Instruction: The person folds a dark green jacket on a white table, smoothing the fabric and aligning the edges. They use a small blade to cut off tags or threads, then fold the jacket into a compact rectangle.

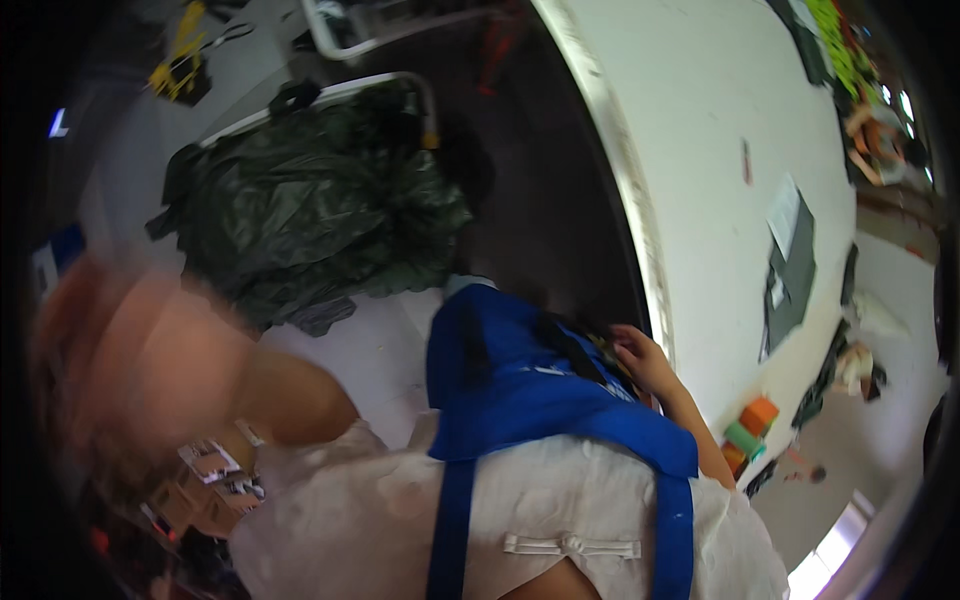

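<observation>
My left hand (150,350) is raised at the far left, smeared by motion, so its fingers cannot be made out. My right hand (640,358) is beside the blue apron (560,400) I wear, close to the edge of the white table (700,200). Its fingers are loosely bent and reach toward dark items (580,350) at the apron's front. No object shows clearly in this hand. A big heap of dark green shiny fabric (310,200) lies ahead on the left, apart from both hands.
The heap rests on a white-framed cart (425,95). On the table lie a dark cut piece (790,285) with white paper (785,210), and orange and green blocks (745,437). Cardboard boxes (205,500) stand lower left. Other people (880,140) are at the far right.
</observation>
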Demonstrator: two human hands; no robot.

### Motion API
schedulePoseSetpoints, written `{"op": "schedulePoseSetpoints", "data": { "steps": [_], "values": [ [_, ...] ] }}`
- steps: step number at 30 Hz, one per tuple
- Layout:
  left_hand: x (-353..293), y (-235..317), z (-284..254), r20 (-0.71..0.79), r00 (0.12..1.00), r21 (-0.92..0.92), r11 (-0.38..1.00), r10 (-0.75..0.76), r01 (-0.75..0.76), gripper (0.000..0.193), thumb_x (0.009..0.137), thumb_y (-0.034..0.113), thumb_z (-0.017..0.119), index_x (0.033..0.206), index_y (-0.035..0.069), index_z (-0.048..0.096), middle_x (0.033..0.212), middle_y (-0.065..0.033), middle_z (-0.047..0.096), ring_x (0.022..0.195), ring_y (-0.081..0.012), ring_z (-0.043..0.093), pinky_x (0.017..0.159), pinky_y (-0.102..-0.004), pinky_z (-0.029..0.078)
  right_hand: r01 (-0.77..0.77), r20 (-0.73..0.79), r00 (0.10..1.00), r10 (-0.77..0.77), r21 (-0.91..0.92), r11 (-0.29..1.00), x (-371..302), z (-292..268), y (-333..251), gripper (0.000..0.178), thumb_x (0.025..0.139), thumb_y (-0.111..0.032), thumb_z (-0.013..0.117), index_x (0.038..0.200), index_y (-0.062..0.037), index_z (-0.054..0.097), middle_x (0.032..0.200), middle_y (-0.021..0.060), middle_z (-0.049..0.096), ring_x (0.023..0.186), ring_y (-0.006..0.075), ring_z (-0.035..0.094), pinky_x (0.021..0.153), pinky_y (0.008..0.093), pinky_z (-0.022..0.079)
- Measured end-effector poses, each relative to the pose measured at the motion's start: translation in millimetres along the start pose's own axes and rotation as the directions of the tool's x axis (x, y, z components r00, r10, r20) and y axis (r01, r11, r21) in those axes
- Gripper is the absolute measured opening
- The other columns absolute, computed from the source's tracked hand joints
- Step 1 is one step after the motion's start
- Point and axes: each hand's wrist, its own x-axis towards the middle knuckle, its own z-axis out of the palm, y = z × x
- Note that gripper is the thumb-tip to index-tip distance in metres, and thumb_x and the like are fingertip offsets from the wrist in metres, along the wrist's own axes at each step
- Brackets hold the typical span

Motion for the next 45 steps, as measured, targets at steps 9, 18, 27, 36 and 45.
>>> {"op": "schedulePoseSetpoints", "data": {
  "steps": [9, 18, 27, 36, 45],
  "values": [
    [-359, -240, -8, 0.198, -0.179, 0.980, 0.197, -0.964, 0.021, 0.115, 0.066, 0.049, 0.077, 0.150, 0.026, 0.001, 0.155, -0.0168, -0.008, 0.141, -0.0426, -0.005, 0.110, -0.0612, 0.004, -0.112, 0.009, 0.994, 0.113, -0.062, 0.992, 21, 8, 34, 0.034, 0.089, -0.005, 0.059, 0.122, -0.0012, 0.053, 0.101, 0.0123, 0.065, 0.092, 0.0186, 0.063, 0.079, 0.0287, 0.050],
    [-409, -381, -40, -0.041, -0.302, 0.988, 0.007, -0.953, -0.155, 0.129, 0.061, 0.042, 0.084, 0.147, 0.036, -0.011, 0.154, -0.0111, -0.017, 0.142, -0.0387, -0.002, 0.101, -0.0661, 0.024, -0.504, -0.003, 0.863, 0.505, 0.082, 0.860, 34, 42, 28, 0.037, 0.090, -0.002, 0.055, 0.127, 0.0014, 0.049, 0.107, 0.0132, 0.064, 0.103, 0.0197, 0.061, 0.092, 0.0294, 0.045],
    [-388, -258, -83, 0.168, -0.239, 0.967, 0.112, -0.956, 0.229, 0.034, 0.065, 0.026, 0.064, 0.091, 0.005, 0.059, 0.095, -0.0186, 0.064, 0.092, -0.0364, 0.061, 0.078, -0.0453, 0.049, -0.300, 0.036, 0.954, 0.298, 0.188, 0.935, 41, 33, 27, 0.035, 0.091, -0.007, 0.059, 0.124, 0.0020, 0.052, 0.108, 0.0100, 0.063, 0.102, 0.0155, 0.059, 0.092, 0.0264, 0.042],
    [-185, -32, 38, 0.876, 0.327, 0.252, 0.914, -0.355, 0.318, 0.024, 0.058, 0.020, 0.066, 0.071, 0.008, 0.049, 0.067, -0.0064, 0.047, 0.068, -0.0269, 0.055, 0.059, -0.0381, 0.044, -0.173, 0.211, 0.977, -0.016, 0.840, 0.515, 106, 17, -91, 0.043, 0.089, -0.032, 0.054, 0.124, -0.0068, 0.052, 0.113, 0.0111, 0.061, 0.103, 0.0271, 0.059, 0.091, 0.0425, 0.048],
    [56, -6, 211, 0.667, 0.643, 0.096, 0.813, 0.375, -0.574, 0.057, 0.057, 0.003, 0.066, 0.112, 0.006, 0.054, 0.087, -0.0106, 0.059, 0.084, -0.0327, 0.062, 0.067, -0.0405, 0.051, 0.878, -0.845, 0.368, -0.388, 0.453, -0.152, -92, -229, -294, 0.040, 0.081, -0.014, 0.057, 0.120, -0.0024, 0.057, 0.122, 0.0135, 0.058, 0.113, 0.0308, 0.054, 0.101, 0.0436, 0.039]
  ]
}}
